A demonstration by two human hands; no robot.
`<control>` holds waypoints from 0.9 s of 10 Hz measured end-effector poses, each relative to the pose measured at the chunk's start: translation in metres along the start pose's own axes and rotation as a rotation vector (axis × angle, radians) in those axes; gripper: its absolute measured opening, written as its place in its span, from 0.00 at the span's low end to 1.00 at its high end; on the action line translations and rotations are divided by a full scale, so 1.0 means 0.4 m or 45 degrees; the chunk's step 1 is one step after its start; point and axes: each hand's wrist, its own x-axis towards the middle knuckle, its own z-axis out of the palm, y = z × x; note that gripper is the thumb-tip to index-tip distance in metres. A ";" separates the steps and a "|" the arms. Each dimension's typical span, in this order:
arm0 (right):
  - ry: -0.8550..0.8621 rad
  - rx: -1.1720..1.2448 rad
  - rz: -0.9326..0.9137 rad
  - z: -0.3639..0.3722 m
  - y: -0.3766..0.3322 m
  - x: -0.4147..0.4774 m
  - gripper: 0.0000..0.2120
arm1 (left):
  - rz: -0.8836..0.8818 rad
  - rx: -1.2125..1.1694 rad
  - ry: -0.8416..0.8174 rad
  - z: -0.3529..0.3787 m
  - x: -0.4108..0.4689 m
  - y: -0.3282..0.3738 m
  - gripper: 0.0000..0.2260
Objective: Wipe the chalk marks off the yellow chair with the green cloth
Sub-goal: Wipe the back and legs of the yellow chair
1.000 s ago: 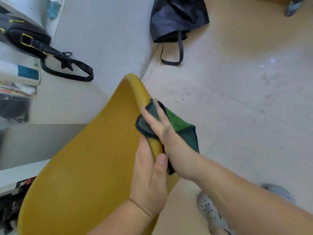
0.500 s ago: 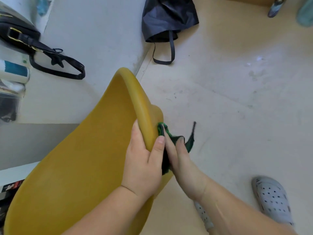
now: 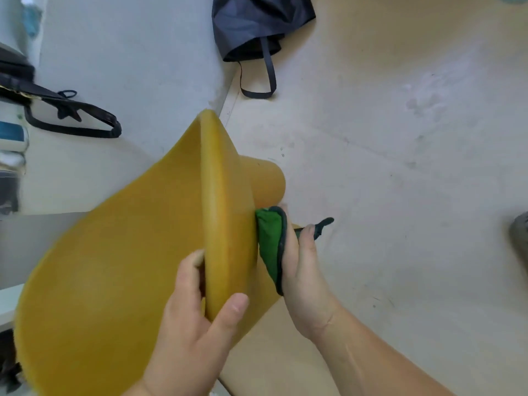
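Note:
The yellow chair fills the lower left, its curved backrest edge running down the middle of the view. My left hand grips that edge near its lower end, thumb on the right face and fingers behind. My right hand presses the green cloth, dark-trimmed, flat against the chair's right outer face. A dark corner of the cloth sticks out past my fingers. No chalk marks are visible on the parts of the chair that show.
A dark fabric bag with a loop strap lies on the beige floor at the top. A black strapped bag hangs over the white surface at left. A grey shoe shows at the right edge.
My right hand slid the cloth off the top of the backrest edge and down onto the chair's right outer face. My left hand shifted lower along the edge, and the view turned.

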 end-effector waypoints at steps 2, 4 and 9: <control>-0.315 0.327 0.088 -0.111 0.054 0.088 0.45 | -0.332 0.097 0.385 0.065 0.172 0.147 0.24; -0.422 0.359 -0.015 -0.116 0.032 0.214 0.27 | -0.350 0.327 0.553 0.099 0.194 0.173 0.27; -0.268 -0.239 -0.617 -0.137 0.033 0.426 0.21 | -0.370 0.425 0.640 0.135 0.196 0.208 0.26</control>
